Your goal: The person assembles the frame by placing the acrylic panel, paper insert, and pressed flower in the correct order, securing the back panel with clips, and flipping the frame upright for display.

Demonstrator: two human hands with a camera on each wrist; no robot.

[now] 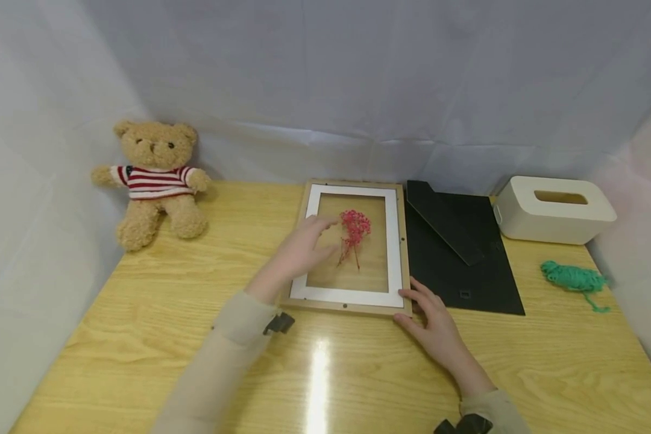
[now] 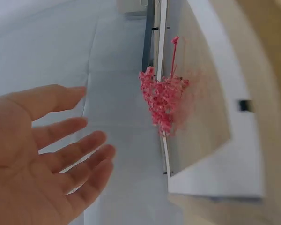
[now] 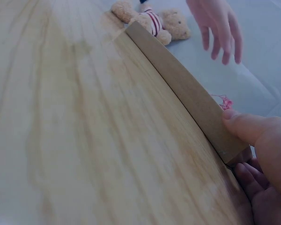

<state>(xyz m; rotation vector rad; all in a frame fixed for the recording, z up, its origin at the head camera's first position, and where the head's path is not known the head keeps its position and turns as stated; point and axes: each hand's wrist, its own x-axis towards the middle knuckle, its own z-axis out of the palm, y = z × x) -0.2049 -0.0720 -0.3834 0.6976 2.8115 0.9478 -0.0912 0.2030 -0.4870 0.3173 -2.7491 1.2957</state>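
A wooden picture frame (image 1: 352,310) with a white mat (image 1: 394,253) lies flat on the table. Inside the mat's window rests a small bunch of dried pink flowers (image 1: 355,226), its stems toward the front. Just left of the blossoms hovers my left hand (image 1: 306,246); the left wrist view shows its fingers (image 2: 96,173) spread loosely, apart from the flowers (image 2: 161,96). My right hand (image 1: 434,328) holds the frame's near right corner. In the right wrist view its thumb (image 3: 243,125) presses the front side while the other fingers lie around the corner, partly hidden.
Right of the frame lies a black backing board (image 1: 439,283) with a stand leg (image 1: 445,226). Farther right are a white tissue box (image 1: 553,211) and a green yarn skein (image 1: 572,277). A teddy bear (image 1: 154,181) sits at the back left, near the curtain (image 1: 358,78).
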